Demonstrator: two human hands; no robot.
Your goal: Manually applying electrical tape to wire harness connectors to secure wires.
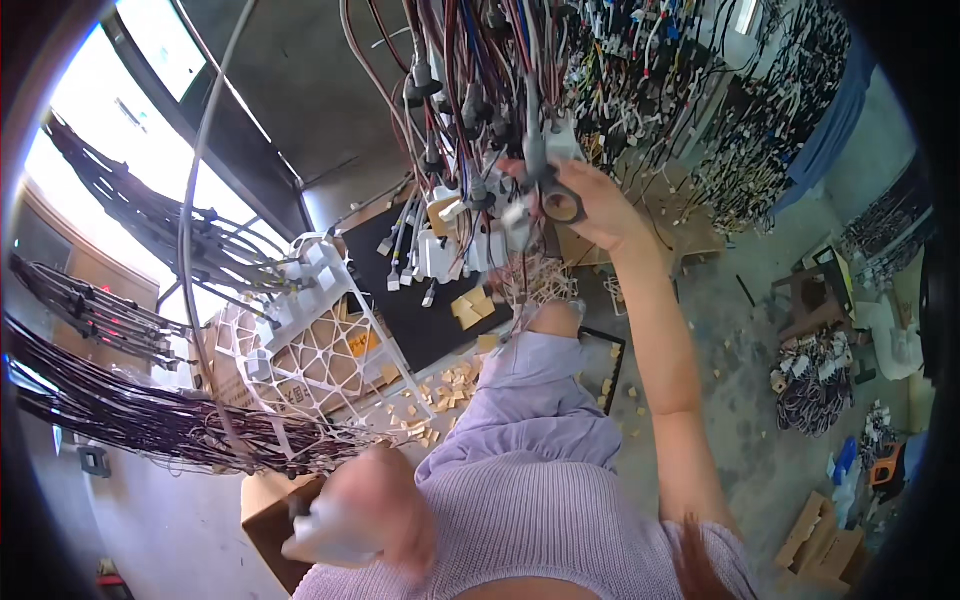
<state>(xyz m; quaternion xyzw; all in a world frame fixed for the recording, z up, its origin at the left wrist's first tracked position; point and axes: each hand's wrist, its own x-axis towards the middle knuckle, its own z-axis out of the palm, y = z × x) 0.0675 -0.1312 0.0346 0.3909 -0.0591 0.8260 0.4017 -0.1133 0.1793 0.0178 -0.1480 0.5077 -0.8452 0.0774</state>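
"Fingers of your right hand [602, 208]: holding what?"
"They're gripping 1 dark tape roll [560, 188], far, right of the hanging cables [465, 30]; my left hand [397, 508], near left, is clutching 1 blurred white object [335, 535]."
"Progress?"
"Grey connectors [424, 78] are already hanging attached; how much taping is remaining, I cannot tell."

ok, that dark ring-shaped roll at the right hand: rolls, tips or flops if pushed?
The dark roll would probably roll on edge, given its round outline. Laid flat, it would likely slide rather than tip, looking short for its width. Its open center looks round, suggesting a fairly stiff ring.
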